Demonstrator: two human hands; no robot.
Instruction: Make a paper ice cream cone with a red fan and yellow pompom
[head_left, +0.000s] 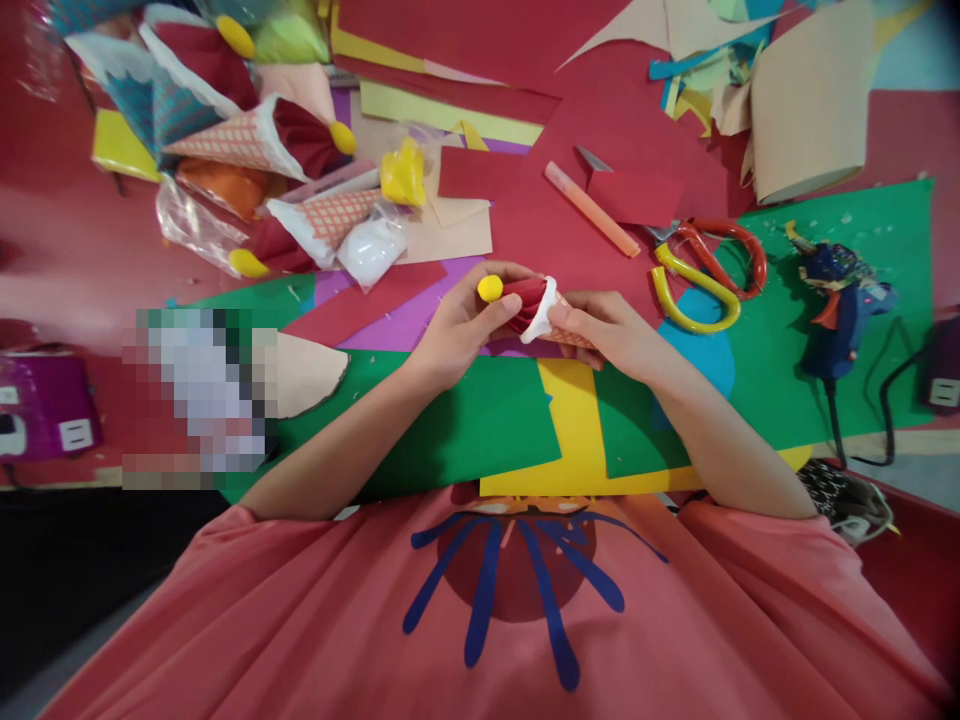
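Observation:
Between my two hands is a small paper ice cream cone (530, 303), lying on its side, with a pleated red top, a white wavy rim and an orange checked cone part. A yellow ball (490, 289) sits at the tip of its red top. My left hand (466, 318) pinches the red top with thumb and fingers. The checked part is gripped by my right hand (604, 330), its thumb just below the white rim. Similar finished cones (225, 140) lie in a group at the upper left.
Scissors (697, 262) with red and yellow handles lie right of my hands, beside an orange marker (592, 208). A blue glue gun (844, 300) with a cord rests at the right. Bags of white clay (373, 247) and yellow clay (403, 172) lie left. A beige paper bin (814, 100) stands upper right.

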